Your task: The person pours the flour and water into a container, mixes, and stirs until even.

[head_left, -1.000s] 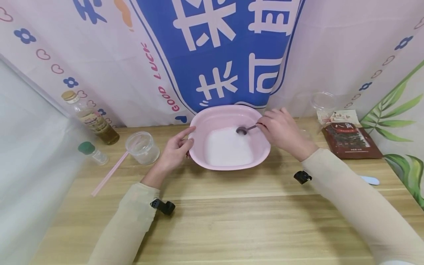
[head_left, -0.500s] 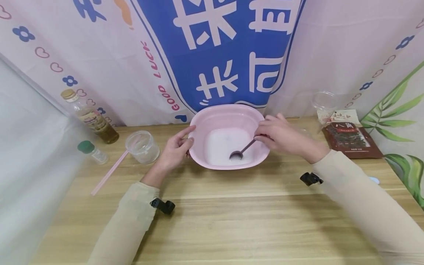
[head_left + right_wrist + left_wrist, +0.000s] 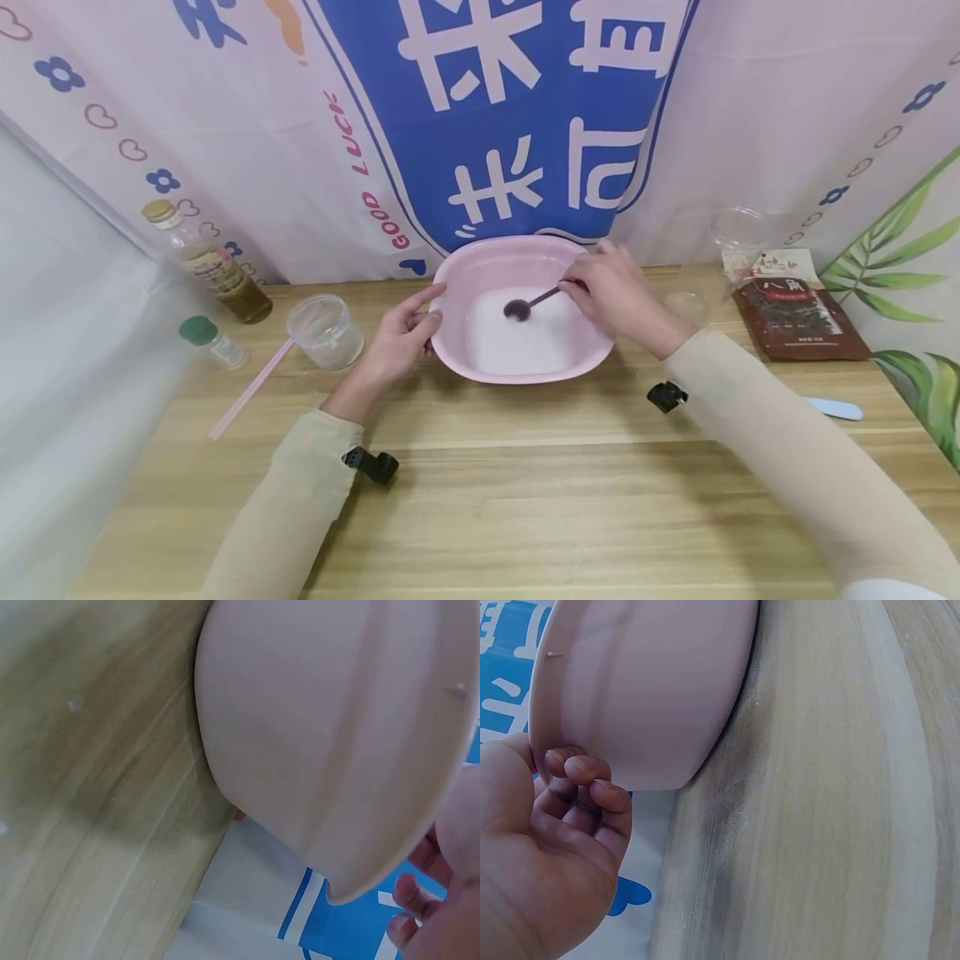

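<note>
A pink oval basin (image 3: 517,378) stands at the back of the wooden table, with white stuff (image 3: 517,346) covering its bottom. My left hand (image 3: 397,337) grips the basin's left rim, thumb on the edge. In the left wrist view, the curled fingers (image 3: 592,787) of that hand sit under the rim against the outer wall. Over the basin's right side, my right hand (image 3: 615,296) pinches the handle of a dark spoon (image 3: 517,311), whose bowl is down at the white contents. The right wrist view shows this hand (image 3: 442,900) only in part, beyond the basin's rim.
To the left stand an oil bottle (image 3: 221,275), a green-capped shaker (image 3: 213,342) and a clear tub (image 3: 326,337) beside pink chopsticks (image 3: 251,390). On the right lie a brown spice packet (image 3: 798,321), a clear lid (image 3: 686,307) and a pale blue handle (image 3: 834,408). A printed cloth (image 3: 300,167) hangs behind.
The spoon has swept about inside the basin, first toward the front, then back and left to near the middle. My right hand moved with it; my left hand stayed at the rim.
</note>
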Demonstrator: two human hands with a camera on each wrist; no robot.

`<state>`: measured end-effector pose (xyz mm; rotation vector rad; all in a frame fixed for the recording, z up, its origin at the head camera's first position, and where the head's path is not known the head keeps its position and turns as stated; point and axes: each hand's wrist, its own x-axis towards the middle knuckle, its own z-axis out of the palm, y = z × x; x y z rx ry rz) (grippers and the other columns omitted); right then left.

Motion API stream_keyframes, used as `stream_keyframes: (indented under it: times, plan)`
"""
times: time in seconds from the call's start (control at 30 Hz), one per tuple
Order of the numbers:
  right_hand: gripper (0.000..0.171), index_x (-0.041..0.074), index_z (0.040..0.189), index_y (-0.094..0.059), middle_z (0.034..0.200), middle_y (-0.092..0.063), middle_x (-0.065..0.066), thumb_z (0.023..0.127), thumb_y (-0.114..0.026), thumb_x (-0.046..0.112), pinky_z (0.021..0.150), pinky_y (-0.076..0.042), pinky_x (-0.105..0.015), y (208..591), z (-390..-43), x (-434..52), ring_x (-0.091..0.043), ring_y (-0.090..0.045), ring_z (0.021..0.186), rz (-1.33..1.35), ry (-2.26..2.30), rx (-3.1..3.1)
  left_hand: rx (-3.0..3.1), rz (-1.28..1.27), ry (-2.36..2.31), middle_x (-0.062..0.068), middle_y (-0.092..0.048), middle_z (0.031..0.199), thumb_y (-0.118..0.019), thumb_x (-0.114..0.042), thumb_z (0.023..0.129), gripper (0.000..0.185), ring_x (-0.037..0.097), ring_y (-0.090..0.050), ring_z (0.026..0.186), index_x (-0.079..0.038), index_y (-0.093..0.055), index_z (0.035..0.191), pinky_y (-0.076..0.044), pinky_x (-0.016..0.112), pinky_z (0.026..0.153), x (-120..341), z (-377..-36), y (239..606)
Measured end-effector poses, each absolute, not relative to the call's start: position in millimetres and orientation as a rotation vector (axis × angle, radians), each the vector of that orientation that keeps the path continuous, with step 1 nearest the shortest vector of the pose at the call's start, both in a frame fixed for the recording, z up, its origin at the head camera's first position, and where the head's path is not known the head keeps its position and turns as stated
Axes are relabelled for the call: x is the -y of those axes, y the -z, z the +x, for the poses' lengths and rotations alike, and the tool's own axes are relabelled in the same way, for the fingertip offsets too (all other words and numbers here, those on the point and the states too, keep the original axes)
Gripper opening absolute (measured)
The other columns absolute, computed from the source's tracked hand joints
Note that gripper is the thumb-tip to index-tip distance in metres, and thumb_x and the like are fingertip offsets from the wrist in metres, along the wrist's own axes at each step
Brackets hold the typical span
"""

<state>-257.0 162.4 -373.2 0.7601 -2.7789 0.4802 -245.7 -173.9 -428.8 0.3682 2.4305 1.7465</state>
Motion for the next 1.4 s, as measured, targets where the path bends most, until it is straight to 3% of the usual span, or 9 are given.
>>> stream_keyframes:
  times: [0.23, 0.43, 0.6, 0.83, 0.97, 1.13, 1.4]
  plan:
    - [0.017, 0.004, 0.109, -0.084, 0.107, -0.083, -0.013, 0.104, -0.071, 0.013, 0.086, -0.041, -0.047, 370.6, -270.3, -154.7, -0.034, -0.056, 0.094, 0.704, -0.449, 2.800, -2.441, 0.368, -1.733, 0.000, -0.063, 0.072, -0.054, -0.015, 0.111, 0.051, 0.026, -0.059, 0.066, -0.008, -0.049, 0.162, -0.051, 0.030, 0.060, 172.4, -244.5, 426.5]
    - [0.016, 0.006, 0.108, -0.084, 0.105, -0.082, -0.011, 0.104, -0.071, 0.014, 0.096, -0.043, -0.050, 367.5, -273.1, -142.1, -0.033, -0.060, 0.100, 0.817, -0.508, 2.853, -2.440, 0.377, -1.732, 0.001, -0.062, 0.073, -0.054, -0.015, 0.111, 0.051, 0.029, -0.059, 0.067, -0.009, -0.049, 0.162, -0.050, 0.030, 0.060, 171.9, -244.8, 426.0]
    - [0.014, 0.007, 0.108, -0.084, 0.104, -0.081, -0.008, 0.103, -0.073, 0.015, 0.101, -0.037, -0.050, 368.5, -267.5, -138.1, -0.030, -0.061, 0.108, 0.964, -0.575, 2.869, -2.435, 0.387, -1.731, 0.000, -0.062, 0.072, -0.053, -0.012, 0.111, 0.052, 0.027, -0.059, 0.066, -0.007, -0.047, 0.163, -0.051, 0.030, 0.060, 172.2, -245.5, 427.2]
    - [0.008, 0.008, 0.099, -0.084, 0.090, -0.076, -0.001, 0.099, -0.078, 0.013, 0.097, -0.038, -0.046, 366.1, -254.3, -144.4, -0.024, -0.055, 0.093, 1.219, -0.622, 2.800, -2.431, 0.372, -1.744, 0.002, -0.062, 0.073, -0.053, -0.013, 0.111, 0.051, 0.025, -0.058, 0.065, -0.007, -0.048, 0.162, -0.050, 0.029, 0.059, 173.8, -246.2, 427.1]
    - [0.008, 0.009, 0.098, -0.084, 0.090, -0.076, 0.000, 0.099, -0.078, 0.014, 0.095, -0.037, -0.045, 364.8, -250.2, -146.9, -0.022, -0.054, 0.093, 1.296, -0.630, 2.790, -2.424, 0.361, -1.753, 0.002, -0.063, 0.075, -0.053, -0.013, 0.111, 0.051, 0.023, -0.059, 0.065, -0.007, -0.048, 0.162, -0.050, 0.029, 0.059, 175.2, -245.8, 426.9]
    - [0.010, 0.007, 0.099, -0.084, 0.092, -0.079, -0.003, 0.100, -0.078, 0.015, 0.104, -0.036, -0.051, 364.6, -251.9, -143.3, -0.027, -0.060, 0.098, 1.142, -0.614, 2.843, -2.419, 0.364, -1.760, 0.001, -0.064, 0.075, -0.053, -0.013, 0.111, 0.051, 0.024, -0.059, 0.065, -0.006, -0.049, 0.161, -0.051, 0.029, 0.059, 175.6, -245.2, 427.5]
    - [0.015, 0.006, 0.103, -0.085, 0.099, -0.082, -0.009, 0.103, -0.074, 0.017, 0.098, -0.040, -0.051, 366.1, -265.5, -141.5, -0.033, -0.063, 0.100, 0.811, -0.491, 2.867, -2.429, 0.373, -1.734, 0.001, -0.064, 0.075, -0.054, -0.014, 0.111, 0.052, 0.027, -0.060, 0.067, -0.007, -0.048, 0.162, -0.051, 0.030, 0.060, 173.9, -244.5, 428.3]
